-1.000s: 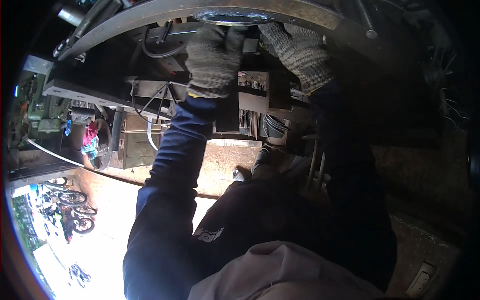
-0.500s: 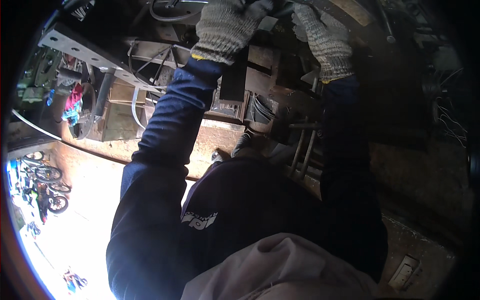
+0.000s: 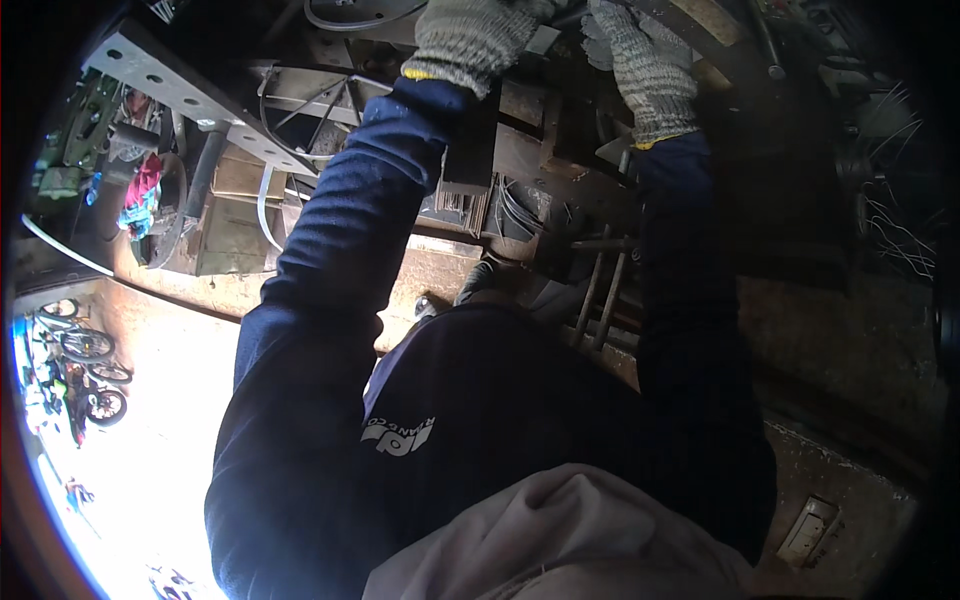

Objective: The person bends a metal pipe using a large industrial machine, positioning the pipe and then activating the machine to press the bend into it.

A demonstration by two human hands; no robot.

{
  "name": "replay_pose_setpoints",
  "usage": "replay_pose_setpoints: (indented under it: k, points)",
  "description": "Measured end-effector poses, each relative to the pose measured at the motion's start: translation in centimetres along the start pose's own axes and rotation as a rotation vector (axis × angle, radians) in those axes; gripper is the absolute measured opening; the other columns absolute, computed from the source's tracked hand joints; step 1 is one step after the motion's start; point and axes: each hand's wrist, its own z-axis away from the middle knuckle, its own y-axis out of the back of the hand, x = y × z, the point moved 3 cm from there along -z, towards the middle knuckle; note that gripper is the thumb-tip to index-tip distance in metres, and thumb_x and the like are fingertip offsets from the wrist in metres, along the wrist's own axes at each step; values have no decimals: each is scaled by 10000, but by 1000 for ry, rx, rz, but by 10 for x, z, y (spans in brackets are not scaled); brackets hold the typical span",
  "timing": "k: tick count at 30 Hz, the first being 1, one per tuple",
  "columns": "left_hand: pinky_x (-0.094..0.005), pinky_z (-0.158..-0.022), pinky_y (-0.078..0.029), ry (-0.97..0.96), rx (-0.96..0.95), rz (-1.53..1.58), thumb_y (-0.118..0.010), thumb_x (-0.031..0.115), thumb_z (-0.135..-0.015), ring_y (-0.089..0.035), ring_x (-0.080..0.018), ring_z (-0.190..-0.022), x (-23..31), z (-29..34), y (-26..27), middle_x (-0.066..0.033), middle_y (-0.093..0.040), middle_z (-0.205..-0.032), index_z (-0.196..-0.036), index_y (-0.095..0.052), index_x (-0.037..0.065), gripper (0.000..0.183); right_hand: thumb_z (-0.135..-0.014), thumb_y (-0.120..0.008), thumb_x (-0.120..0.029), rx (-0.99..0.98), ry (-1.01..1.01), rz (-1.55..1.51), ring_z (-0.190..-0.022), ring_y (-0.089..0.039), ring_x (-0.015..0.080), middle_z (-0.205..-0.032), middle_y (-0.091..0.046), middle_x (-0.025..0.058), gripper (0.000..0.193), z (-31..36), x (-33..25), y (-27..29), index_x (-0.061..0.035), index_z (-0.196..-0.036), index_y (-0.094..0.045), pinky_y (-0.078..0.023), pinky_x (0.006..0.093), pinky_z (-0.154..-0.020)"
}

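Observation:
Both my hands wear grey knitted work gloves with yellow cuff edges and reach to the top of the view. My left hand (image 3: 472,42) is closed, its fingers pointing right and partly cut off by the upper edge; what they grip is hidden. Just beside its fingertips shows a small pale flat metal piece (image 3: 543,40). To the right, my right hand (image 3: 652,78) is curled with the thumb on its left side, over dark machinery. Whatever lies within its fingers cannot be made out. A curved metal part (image 3: 708,18) is close to the right hand's fingers.
A perforated steel beam (image 3: 190,100) slants across the upper left, near a spoked wheel-like frame (image 3: 325,110). Metal rods (image 3: 602,290) and a coil of wire (image 3: 518,208) lie below the hands. Loose wires (image 3: 900,235) stick out at right. Bicycles (image 3: 88,345) stand outside at left.
My left hand has shifted slightly up and to the right, and my right hand slightly up. The whole view has moved a little. Both hands stay curled.

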Motion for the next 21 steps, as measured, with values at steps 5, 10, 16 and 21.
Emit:
replay_pose_setpoints:
  k: [5, 10, 16, 21]
  points:
    - [-460, -842, -567, 299, -349, -317, -774, 412, -870, -718, -359, -1019, 4, 19, 29, -231, -735, -1044, -1268, -678, 81, 527, -1003, -701, -221, -34, -25, -52, -901, -701, 131, -1074, -696, 79, 365, 33, 9, 4, -29, -1302, -615, -611, 294, -700]
    - [-410, -820, -584, 103, -269, -356, -686, 499, -948, -745, -324, -995, -29, 65, 91, -153, -762, -1081, -1240, -713, 139, 464, -1004, -696, -207, 24, -244, -276, -935, -690, 143, -1065, -685, 83, 379, 101, 16, 11, -22, -1322, -609, -613, 285, -725]
    - [-465, -765, -594, 113, -189, -578, -671, 447, -942, -738, -344, -935, -59, 79, 119, -125, -760, -1037, -1196, -721, 183, 369, -1004, -697, -201, 45, -141, -246, -900, -675, 132, -1074, -683, 89, 373, 113, 29, 10, -11, -1313, -607, -603, 289, -731]
    - [-409, -946, -565, 194, -286, -627, -684, 437, -958, -703, -322, -1116, -106, 95, 136, -129, -734, -1197, -1275, -701, 188, 404, -985, -720, -216, -23, -313, -347, -985, -685, 143, -1144, -671, 99, 389, 116, 21, -2, -37, -1314, -615, -611, 316, -830]
